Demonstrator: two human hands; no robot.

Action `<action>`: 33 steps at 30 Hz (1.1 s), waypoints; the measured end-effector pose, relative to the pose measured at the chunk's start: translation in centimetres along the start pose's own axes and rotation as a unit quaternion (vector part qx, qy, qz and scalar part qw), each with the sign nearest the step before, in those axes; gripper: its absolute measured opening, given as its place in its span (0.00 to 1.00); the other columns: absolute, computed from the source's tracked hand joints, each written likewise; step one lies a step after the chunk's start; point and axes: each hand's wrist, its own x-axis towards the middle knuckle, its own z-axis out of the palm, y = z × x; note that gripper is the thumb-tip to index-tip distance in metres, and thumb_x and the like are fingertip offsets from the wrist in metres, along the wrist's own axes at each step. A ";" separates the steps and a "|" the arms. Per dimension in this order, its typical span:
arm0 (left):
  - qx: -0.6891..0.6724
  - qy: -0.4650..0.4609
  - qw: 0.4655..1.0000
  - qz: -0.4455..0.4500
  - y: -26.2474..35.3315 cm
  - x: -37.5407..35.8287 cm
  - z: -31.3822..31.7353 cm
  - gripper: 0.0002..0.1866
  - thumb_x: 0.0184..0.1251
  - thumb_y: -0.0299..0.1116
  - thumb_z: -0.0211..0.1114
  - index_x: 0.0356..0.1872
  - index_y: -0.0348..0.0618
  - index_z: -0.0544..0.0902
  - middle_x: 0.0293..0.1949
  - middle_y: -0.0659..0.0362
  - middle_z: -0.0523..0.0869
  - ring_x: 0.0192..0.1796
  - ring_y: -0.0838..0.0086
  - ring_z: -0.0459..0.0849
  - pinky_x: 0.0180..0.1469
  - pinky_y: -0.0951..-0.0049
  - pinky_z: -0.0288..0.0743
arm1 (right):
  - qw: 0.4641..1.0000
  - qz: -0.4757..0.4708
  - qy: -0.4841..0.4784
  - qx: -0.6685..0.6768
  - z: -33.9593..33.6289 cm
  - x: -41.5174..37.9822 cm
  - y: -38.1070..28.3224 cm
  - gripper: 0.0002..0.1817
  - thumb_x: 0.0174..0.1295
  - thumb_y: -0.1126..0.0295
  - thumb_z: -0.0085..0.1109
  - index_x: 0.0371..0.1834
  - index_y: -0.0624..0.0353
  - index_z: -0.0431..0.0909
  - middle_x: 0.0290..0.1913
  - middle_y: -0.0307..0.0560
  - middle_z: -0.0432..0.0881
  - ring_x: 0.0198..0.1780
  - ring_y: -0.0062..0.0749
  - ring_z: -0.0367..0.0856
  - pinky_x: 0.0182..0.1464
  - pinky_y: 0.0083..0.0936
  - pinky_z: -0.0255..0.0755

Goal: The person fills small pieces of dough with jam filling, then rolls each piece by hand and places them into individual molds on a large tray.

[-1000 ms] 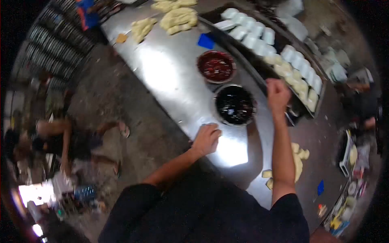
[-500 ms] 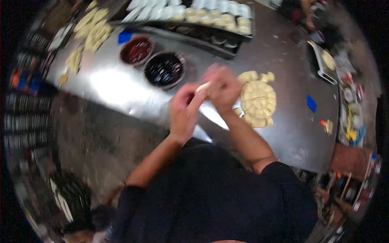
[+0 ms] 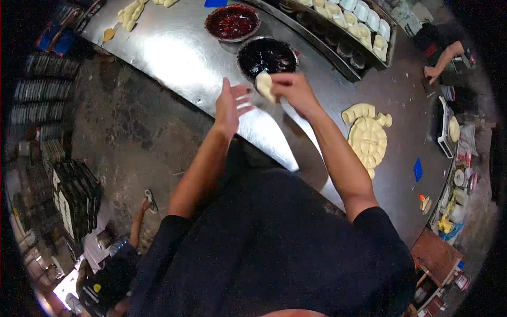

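Note:
A flattened piece of pale dough [image 3: 265,87] is pinched in my right hand [image 3: 297,94], just in front of a bowl of dark, glossy filling [image 3: 268,57]. My left hand [image 3: 231,108] is empty, its fingers spread, a short way left of the dough. Behind and to the left stands a second bowl, with red filling [image 3: 232,24]. To the right of my right forearm lies a round of dough cut into pieces [image 3: 368,138], with a curved strip of dough [image 3: 359,112] at its far side.
A long tray [image 3: 383,62] at the back right holds white cups, several with dough in them. More dough [image 3: 130,15] lies far left. Blue scraper [image 3: 418,169] and a scale [image 3: 444,127] are at right. A co-worker's arm [image 3: 443,61] reaches in there; another person is lower left.
My hands have come apart; both were together at the dough, and now only the right holds it. The view has turned, so the bowls and tray appear farther right.

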 end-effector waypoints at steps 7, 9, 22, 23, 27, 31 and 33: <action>-0.160 0.091 0.983 0.017 1.0 6.1 0.2 0.42 0.73 0.59 0.51 0.71 0.30 0.57 0.61 0.40 0.72 0.61 0.56 0.75 0.62 0.58 0.72 | 0.913 -0.025 0.026 -0.407 3.5 12.2 2.8 0.12 0.51 0.66 0.66 0.40 0.53 0.88 0.36 0.60 0.85 0.38 0.53 0.86 0.45 0.38 0.79; -0.189 0.095 0.976 0.055 0.9 6.4 0.2 0.41 0.72 0.57 0.53 0.69 0.28 0.59 0.59 0.41 0.73 0.58 0.58 0.77 0.61 0.57 0.74 | 0.950 0.022 0.033 -0.310 3.6 12.3 1.6 0.14 0.51 0.71 0.64 0.42 0.57 0.88 0.36 0.61 0.87 0.38 0.50 0.87 0.45 0.36 0.79; -0.085 -0.103 0.991 -0.014 6.8 -4.1 3.7 0.29 0.78 0.51 0.46 0.59 0.28 0.70 0.51 0.45 0.81 0.54 0.55 0.82 0.58 0.50 0.78 | 0.992 0.055 -0.096 0.066 -0.5 -0.6 -5.6 0.11 0.62 0.65 0.63 0.42 0.60 0.84 0.40 0.43 0.84 0.36 0.37 0.82 0.47 0.30 0.77; -0.094 -0.063 0.994 0.004 6.3 -4.9 4.7 0.27 0.78 0.46 0.48 0.58 0.27 0.69 0.51 0.45 0.81 0.55 0.58 0.82 0.58 0.55 0.78 | 0.961 -0.168 0.044 -0.214 -1.2 -1.1 -5.8 0.11 0.58 0.67 0.65 0.42 0.59 0.85 0.40 0.43 0.83 0.39 0.39 0.81 0.47 0.30 0.76; -0.096 -0.105 0.989 0.044 5.7 -5.5 7.4 0.19 0.77 0.33 0.51 0.59 0.27 0.69 0.50 0.46 0.81 0.53 0.62 0.82 0.56 0.61 0.80 | 0.824 -0.364 0.170 -0.401 0.0 -6.4 -7.7 0.12 0.51 0.70 0.69 0.39 0.59 0.85 0.39 0.47 0.80 0.43 0.44 0.78 0.46 0.34 0.73; -0.031 -0.115 0.981 0.156 6.8 -8.8 10.9 0.16 0.71 0.20 0.52 0.58 0.28 0.73 0.49 0.46 0.81 0.48 0.63 0.83 0.52 0.70 0.82 | 0.867 -0.344 0.163 -0.321 -1.9 -8.8 -10.3 0.13 0.49 0.67 0.71 0.37 0.60 0.83 0.33 0.46 0.82 0.35 0.38 0.81 0.39 0.32 0.75; 0.017 -0.126 0.976 0.179 4.4 -9.9 12.5 0.16 0.69 0.19 0.52 0.56 0.30 0.75 0.45 0.50 0.82 0.47 0.66 0.83 0.51 0.71 0.81 | 0.920 -0.230 0.178 -0.262 -3.6 -9.6 -9.3 0.14 0.48 0.65 0.72 0.33 0.60 0.80 0.28 0.47 0.83 0.28 0.34 0.83 0.31 0.29 0.74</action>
